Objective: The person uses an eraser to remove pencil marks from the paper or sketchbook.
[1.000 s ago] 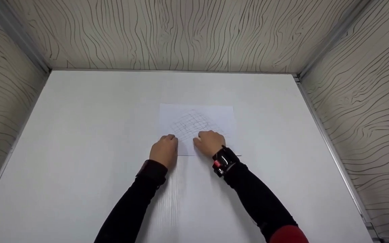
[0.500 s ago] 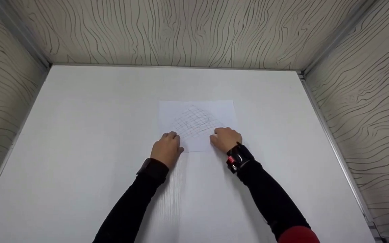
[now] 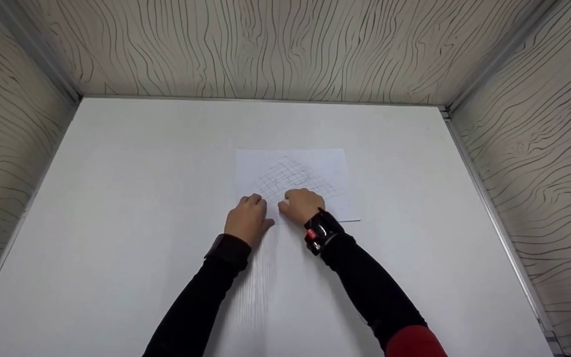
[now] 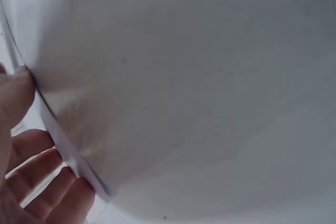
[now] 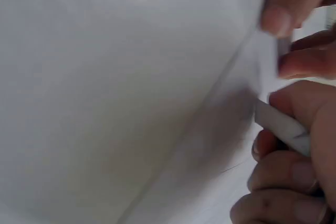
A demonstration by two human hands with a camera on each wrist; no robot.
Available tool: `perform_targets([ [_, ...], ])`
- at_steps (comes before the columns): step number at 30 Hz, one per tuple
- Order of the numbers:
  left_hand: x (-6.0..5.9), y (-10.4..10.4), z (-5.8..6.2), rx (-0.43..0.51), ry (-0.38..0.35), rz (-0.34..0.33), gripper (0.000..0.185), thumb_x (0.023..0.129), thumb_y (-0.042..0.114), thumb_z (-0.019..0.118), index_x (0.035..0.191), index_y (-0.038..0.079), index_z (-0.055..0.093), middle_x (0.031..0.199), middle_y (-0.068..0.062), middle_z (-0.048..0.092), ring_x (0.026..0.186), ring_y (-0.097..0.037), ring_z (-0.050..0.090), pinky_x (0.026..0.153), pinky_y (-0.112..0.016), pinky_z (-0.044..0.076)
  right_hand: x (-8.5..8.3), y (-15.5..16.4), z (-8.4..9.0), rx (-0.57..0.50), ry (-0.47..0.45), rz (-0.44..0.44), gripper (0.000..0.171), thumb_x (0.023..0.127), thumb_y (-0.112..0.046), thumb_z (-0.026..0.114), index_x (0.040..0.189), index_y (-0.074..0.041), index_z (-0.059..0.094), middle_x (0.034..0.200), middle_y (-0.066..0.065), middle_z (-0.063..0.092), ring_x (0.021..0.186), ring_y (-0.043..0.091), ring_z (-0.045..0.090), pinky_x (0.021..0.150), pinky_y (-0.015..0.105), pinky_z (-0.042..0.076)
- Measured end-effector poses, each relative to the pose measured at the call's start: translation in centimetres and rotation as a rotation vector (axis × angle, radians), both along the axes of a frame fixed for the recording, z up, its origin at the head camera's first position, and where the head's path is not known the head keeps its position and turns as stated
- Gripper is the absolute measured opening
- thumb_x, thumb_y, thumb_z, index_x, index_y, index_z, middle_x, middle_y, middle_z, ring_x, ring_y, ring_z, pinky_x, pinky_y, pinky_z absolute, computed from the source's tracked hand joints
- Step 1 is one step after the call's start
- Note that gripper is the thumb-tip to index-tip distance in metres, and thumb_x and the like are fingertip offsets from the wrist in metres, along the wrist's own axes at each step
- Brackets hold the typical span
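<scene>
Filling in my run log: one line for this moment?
left hand: presses paper sheet | right hand: holds white eraser on sheet | table: white

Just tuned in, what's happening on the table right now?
A person in black sleeves works on a sheet of paper with a pencilled grid, lying flat on the white table. The left hand rests on the sheet's near left edge. The right hand, beside it, pinches a small white object, perhaps an eraser, against the paper near the drawing. The object is blurred in the right wrist view.
</scene>
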State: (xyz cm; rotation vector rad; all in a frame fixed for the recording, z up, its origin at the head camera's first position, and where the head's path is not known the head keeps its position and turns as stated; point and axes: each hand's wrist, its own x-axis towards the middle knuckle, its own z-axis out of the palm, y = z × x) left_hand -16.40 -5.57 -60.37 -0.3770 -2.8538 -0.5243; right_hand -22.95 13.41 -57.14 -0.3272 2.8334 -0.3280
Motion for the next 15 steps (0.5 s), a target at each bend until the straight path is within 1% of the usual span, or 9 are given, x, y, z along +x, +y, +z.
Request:
perform_targets([
  [1,0.0,0.1,0.0,-0.011,0.007,0.003,0.039,0.093,0.033,0.102,0.106,0.004,0.079,0.120,-0.012,0.081,0.114,-0.035,0.080,0.078,-0.050,0.073,0.1,0.7,0.2,0.000,-0.022,-0.023,0.046,0.110,-0.041,0.066,0.136,-0.009,0.085,0.135,0.019,0.087,0.121,0.043,0.084,0.101,0.061,0.069],
  [3,0.2,0.3,0.2,-0.039,0.018,0.015,0.039,0.094,0.034,0.101,0.109,0.004,0.081,0.120,-0.012,0.082,0.114,-0.034,0.081,0.077,-0.048,0.074,0.0,2.7,0.6,-0.005,-0.068,-0.066,0.053,0.111,-0.043,0.065,0.148,-0.009,0.080,0.146,0.019,0.083,0.132,0.045,0.081,0.109,0.062,0.067],
  [4,0.3,0.4,0.4,-0.054,0.021,0.023,0.039,0.095,0.034,0.101,0.111,0.003,0.082,0.120,-0.012,0.082,0.115,-0.034,0.081,0.077,-0.047,0.074,-0.1,3.9,0.7,-0.002,-0.081,-0.083,0.055,0.111,-0.043,0.063,0.150,-0.008,0.079,0.149,0.020,0.082,0.136,0.046,0.079,0.111,0.063,0.066],
  [6,0.5,0.6,0.9,-0.071,0.020,0.035,0.040,0.096,0.033,0.100,0.114,0.002,0.083,0.120,-0.013,0.082,0.116,-0.034,0.082,0.079,-0.047,0.074,-0.5,6.2,0.7,0.009,-0.097,-0.117,0.058,0.111,-0.043,0.061,0.153,-0.006,0.076,0.152,0.022,0.080,0.138,0.047,0.077,0.113,0.064,0.065],
  [7,0.5,0.7,1.1,-0.068,0.015,0.039,0.039,0.096,0.032,0.100,0.115,0.002,0.083,0.121,-0.013,0.082,0.117,-0.035,0.082,0.080,-0.047,0.075,-0.7,7.3,0.6,0.019,-0.091,-0.128,0.058,0.111,-0.042,0.060,0.152,-0.004,0.077,0.150,0.023,0.080,0.136,0.048,0.078,0.112,0.064,0.065],
  [9,0.6,0.8,1.5,-0.059,0.001,0.040,0.039,0.096,0.030,0.100,0.116,0.000,0.083,0.122,-0.015,0.083,0.119,-0.036,0.082,0.083,-0.048,0.075,-1.1,9.0,0.1,0.036,-0.056,-0.143,0.054,0.110,-0.039,0.059,0.144,-0.002,0.080,0.141,0.025,0.083,0.125,0.048,0.081,0.106,0.063,0.067],
  [11,0.6,0.9,1.6,-0.039,-0.008,0.032,0.038,0.096,0.028,0.100,0.116,-0.001,0.084,0.121,-0.016,0.082,0.118,-0.038,0.081,0.084,-0.050,0.075,-1.4,9.4,-0.3,0.047,-0.003,-0.151,0.046,0.110,-0.036,0.060,0.129,-0.001,0.084,0.125,0.024,0.087,0.108,0.043,0.083,0.095,0.060,0.069],
  [13,0.6,0.8,1.5,-0.028,-0.013,0.023,0.037,0.096,0.027,0.100,0.114,-0.001,0.084,0.119,-0.016,0.082,0.116,-0.038,0.081,0.084,-0.050,0.075,-1.4,8.3,-0.7,0.045,0.046,-0.143,0.040,0.110,-0.036,0.063,0.114,-0.002,0.085,0.110,0.021,0.087,0.094,0.038,0.080,0.085,0.057,0.069],
  [15,0.5,0.8,1.3,-0.023,-0.006,0.017,0.035,0.095,0.026,0.101,0.110,0.001,0.083,0.116,-0.016,0.082,0.112,-0.037,0.081,0.082,-0.050,0.074,-1.0,5.7,-0.8,0.032,0.068,-0.111,0.038,0.111,-0.038,0.065,0.107,-0.005,0.084,0.103,0.017,0.086,0.089,0.035,0.078,0.082,0.054,0.067],
])
